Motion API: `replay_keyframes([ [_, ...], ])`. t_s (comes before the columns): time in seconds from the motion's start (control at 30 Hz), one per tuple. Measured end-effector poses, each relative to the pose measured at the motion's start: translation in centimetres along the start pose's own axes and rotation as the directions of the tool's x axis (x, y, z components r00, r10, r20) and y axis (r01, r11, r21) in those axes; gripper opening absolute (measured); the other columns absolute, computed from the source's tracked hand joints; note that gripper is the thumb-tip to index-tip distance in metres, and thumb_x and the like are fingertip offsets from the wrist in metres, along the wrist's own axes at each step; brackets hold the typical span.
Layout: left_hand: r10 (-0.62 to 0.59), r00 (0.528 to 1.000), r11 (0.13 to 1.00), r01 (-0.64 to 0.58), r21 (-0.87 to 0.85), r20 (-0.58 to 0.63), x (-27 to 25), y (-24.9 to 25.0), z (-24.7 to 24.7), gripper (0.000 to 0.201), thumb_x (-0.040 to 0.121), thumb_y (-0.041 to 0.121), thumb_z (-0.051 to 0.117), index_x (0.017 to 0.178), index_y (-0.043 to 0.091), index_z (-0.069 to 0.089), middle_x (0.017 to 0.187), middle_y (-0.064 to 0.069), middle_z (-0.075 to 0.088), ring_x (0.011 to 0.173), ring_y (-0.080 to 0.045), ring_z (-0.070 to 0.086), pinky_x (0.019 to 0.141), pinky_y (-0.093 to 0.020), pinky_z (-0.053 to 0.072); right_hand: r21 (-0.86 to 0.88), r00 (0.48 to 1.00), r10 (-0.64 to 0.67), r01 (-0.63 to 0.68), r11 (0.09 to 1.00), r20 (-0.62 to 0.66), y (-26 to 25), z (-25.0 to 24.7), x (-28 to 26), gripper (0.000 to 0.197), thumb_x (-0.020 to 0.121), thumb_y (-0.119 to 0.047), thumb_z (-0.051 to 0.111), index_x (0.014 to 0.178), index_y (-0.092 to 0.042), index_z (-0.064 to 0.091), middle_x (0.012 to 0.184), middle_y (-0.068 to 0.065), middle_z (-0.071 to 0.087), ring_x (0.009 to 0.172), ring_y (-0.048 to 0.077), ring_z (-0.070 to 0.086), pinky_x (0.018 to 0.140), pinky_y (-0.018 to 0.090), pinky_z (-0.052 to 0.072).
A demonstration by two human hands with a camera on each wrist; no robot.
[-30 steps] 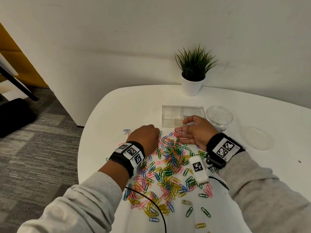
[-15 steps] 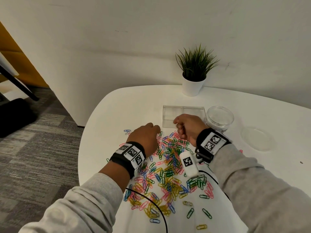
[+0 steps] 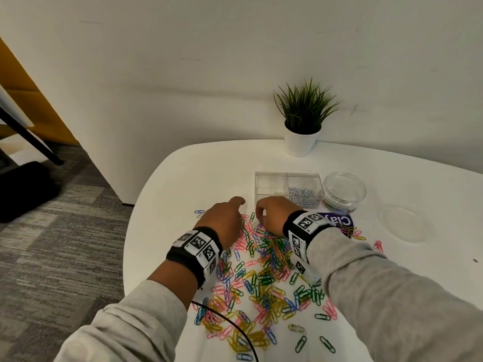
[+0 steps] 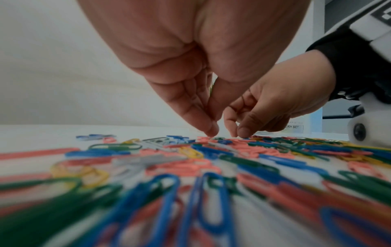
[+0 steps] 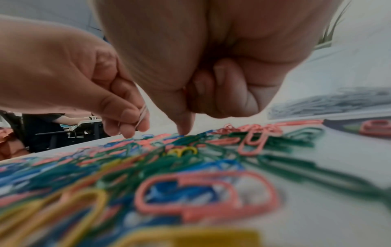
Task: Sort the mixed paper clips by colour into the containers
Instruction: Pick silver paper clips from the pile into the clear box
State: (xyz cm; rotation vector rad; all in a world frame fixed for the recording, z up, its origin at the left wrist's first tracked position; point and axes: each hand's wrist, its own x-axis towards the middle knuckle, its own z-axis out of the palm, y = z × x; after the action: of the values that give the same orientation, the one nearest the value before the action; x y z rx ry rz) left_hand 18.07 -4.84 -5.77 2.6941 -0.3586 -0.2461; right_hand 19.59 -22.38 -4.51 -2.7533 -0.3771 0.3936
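at the far edge of the paper clip pile [image 3: 264,273] on the white worktop [image 3: 183,184], we see both hands low over the clips. a second ago the right hand [image 3: 271,215] was up by the clear divided box [image 3: 287,189]; now it is back at the pile, forefinger down on the clips, other fingers curled, holding nothing we can see. we judge a drop is done and another pick begins. the left hand [image 3: 224,220] pinches a pale clip [image 5: 142,115] and touches the pile. silver clips [image 3: 303,195] fill the box's right compartment. the round tub [image 3: 343,192] looks empty, its label partly cut off; the wrist views blur the nearest clips.
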Motion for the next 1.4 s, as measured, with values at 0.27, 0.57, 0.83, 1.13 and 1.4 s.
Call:
replay_keyframes([
  [0.27, 0.020, 1.000, 0.992, -0.022, 0.126, 0.017, -0.7, -0.1, -0.3, 0.036, 0.094, 0.012, 0.048, 0.128, 0.025, 0.053, 0.115, -0.002, 0.063, 0.103, -0.022, 0.059, 0.086, -0.033, 0.047, -0.084, 0.998, -0.046, 0.050, 0.995, 0.045, -1.0, 0.4, 0.3, 0.018, 0.093, -0.018, 0.058, 0.101, -0.007, 0.070, 0.107, 0.008, 0.067, 0.096, 0.025, 0.063, 0.081, 0.032, 0.052],
  [0.57, 0.050, 0.998, 0.987, -0.046, 0.155, -0.025, -0.9, -0.1, 0.0, 0.036, 0.095, 0.012, 0.047, 0.126, 0.030, 0.054, 0.119, 0.002, 0.059, 0.100, -0.020, 0.061, 0.081, -0.032, 0.049, 0.077, 0.999, 0.004, -0.007, 0.997, 0.039, -0.4, -2.8, -1.7, 0.026, 0.088, -0.022, 0.058, 0.098, 0.002, 0.066, 0.100, 0.021, 0.067, 0.092, 0.039, 0.063, 0.080, 0.045, 0.053],
  [0.83, 0.087, 0.996, 0.986, -0.083, 0.148, -0.020, -1.0, 0.0, 0.1, 0.036, 0.097, 0.014, 0.046, 0.124, 0.033, 0.060, 0.120, 0.006, 0.054, 0.102, -0.019, 0.061, 0.085, -0.033, 0.051, 0.015, 0.959, 0.230, -0.230, 0.973, -0.168, 5.2, -8.6, -0.9, 0.013, 0.089, -0.016, 0.056, 0.102, -0.012, 0.057, 0.102, 0.004, 0.059, 0.096, 0.024, 0.056, 0.077, 0.030, 0.041],
  [1.13, 0.162, 0.976, 0.987, -0.161, 0.019, -0.145, -1.6, 0.1, -0.3, 0.021, 0.099, 0.021, 0.050, 0.112, 0.025, 0.066, 0.104, 0.006, 0.065, 0.093, -0.017, 0.062, 0.083, -0.030, 0.050, 0.044, 0.978, 0.083, -0.076, 0.996, -0.190, 6.3, -8.3, -5.5, 0.035, 0.095, -0.003, 0.047, 0.120, -0.024, 0.059, 0.133, -0.002, 0.055, 0.115, 0.017, 0.053, 0.090, 0.021, 0.036],
  [1.4, 0.283, 0.938, 0.957, -0.289, 0.000, -0.199, 2.4, 6.1, -1.4, 0.008, 0.096, 0.024, 0.055, 0.096, 0.027, 0.061, 0.097, 0.007, 0.052, 0.086, -0.011, 0.055, 0.082, -0.028, 0.047, -0.049, 0.973, 0.167, -0.177, 0.983, -0.161, 9.9, -2.0, -13.2, 0.038, 0.093, -0.031, 0.054, 0.130, -0.024, 0.051, 0.135, -0.001, 0.041, 0.116, 0.019, 0.051, 0.097, 0.030, 0.045],
])
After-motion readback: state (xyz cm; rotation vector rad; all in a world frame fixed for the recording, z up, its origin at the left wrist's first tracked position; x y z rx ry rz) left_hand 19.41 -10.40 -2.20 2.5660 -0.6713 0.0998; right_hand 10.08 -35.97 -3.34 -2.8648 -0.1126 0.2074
